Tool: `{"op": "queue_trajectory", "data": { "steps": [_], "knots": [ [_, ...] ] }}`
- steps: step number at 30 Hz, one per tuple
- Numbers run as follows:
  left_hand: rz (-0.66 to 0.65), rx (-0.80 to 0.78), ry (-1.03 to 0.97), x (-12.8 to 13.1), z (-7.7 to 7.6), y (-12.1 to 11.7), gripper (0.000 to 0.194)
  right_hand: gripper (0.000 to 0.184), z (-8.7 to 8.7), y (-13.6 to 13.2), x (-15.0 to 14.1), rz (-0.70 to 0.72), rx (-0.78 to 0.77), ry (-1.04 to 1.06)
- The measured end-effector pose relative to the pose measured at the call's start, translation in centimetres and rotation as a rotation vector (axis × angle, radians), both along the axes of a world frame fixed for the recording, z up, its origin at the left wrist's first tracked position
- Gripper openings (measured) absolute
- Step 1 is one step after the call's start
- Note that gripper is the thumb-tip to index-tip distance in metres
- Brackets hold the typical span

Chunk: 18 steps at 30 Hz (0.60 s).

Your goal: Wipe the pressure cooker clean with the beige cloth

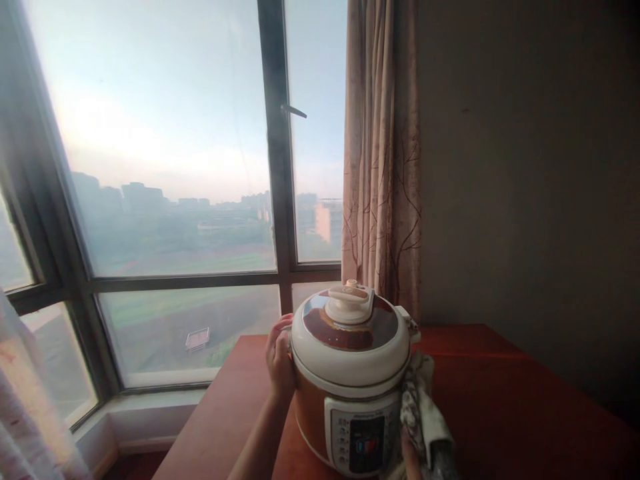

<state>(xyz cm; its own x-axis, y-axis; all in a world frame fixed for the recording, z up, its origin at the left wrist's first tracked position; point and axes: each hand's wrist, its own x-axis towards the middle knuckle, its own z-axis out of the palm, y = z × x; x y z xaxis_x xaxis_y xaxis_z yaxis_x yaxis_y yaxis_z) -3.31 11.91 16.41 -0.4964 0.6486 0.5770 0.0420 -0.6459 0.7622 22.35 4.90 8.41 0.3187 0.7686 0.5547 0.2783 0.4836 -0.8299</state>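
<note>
A cream and brown electric pressure cooker [350, 373] stands on a reddish wooden table [500, 400], its control panel facing me and its lid closed with a white handle on top. My left hand [279, 363] presses against the cooker's left side, fingers curled round its rim. My right hand [411, 460] is at the bottom edge, mostly hidden under a patterned cloth [420, 413] held against the cooker's right side.
A large dark-framed window [280, 200] fills the left and shows buildings and fields far below. A patterned beige curtain [383, 153] hangs behind the cooker. A plain wall stands to the right. The window sill lies low at the left.
</note>
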Motion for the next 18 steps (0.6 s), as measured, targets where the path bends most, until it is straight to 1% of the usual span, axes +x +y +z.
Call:
{"op": "queue_trajectory", "data": {
  "steps": [3, 5, 7, 8, 10, 12, 13, 15, 17, 18],
  "knots": [
    [-0.003, 0.000, -0.011, 0.0, -0.2, 0.1, 0.025, 0.050, 1.4, 1.2, -1.6, -0.048, 0.098, -0.071],
    [-0.003, -0.001, -0.016, 0.0, -0.3, 0.2, 0.025, 0.049, 2.4, 0.9, -2.5, -0.149, 0.190, -0.146],
    [-0.003, 0.000, -0.014, 0.0, -0.3, 0.2, 0.026, 0.048, 3.9, -0.2, -2.8, -0.238, 0.261, -0.273],
    [-0.002, 0.000, -0.009, 0.0, -0.3, 0.2, 0.026, 0.048, 4.8, -0.7, -2.8, -0.244, 0.279, -0.347],
    [0.003, -0.004, -0.004, 0.0, -0.2, 0.2, 0.026, 0.048, 6.4, -1.5, -2.5, -0.197, 0.306, -0.432],
    [0.007, -0.008, -0.005, 0.1, -0.2, 0.1, 0.025, 0.048, 6.9, -1.6, -1.9, -0.139, 0.289, -0.372],
    [0.008, -0.010, -0.008, 0.1, -0.2, 0.1, 0.024, 0.047, 6.7, -1.5, -1.6, -0.128, 0.267, -0.314],
    [0.009, -0.007, -0.012, 0.2, -0.2, 0.1, 0.024, 0.045, 5.1, -1.2, -1.1, -0.136, 0.211, -0.212],
    [0.008, -0.005, -0.015, 0.3, -0.2, 0.2, 0.024, 0.049, 2.5, -1.0, -0.8, -0.183, 0.119, -0.091],
    [0.009, -0.005, -0.017, 0.3, -0.3, 0.2, 0.024, 0.053, 1.1, -1.0, -0.6, -0.177, 0.067, -0.021]
  ]
}}
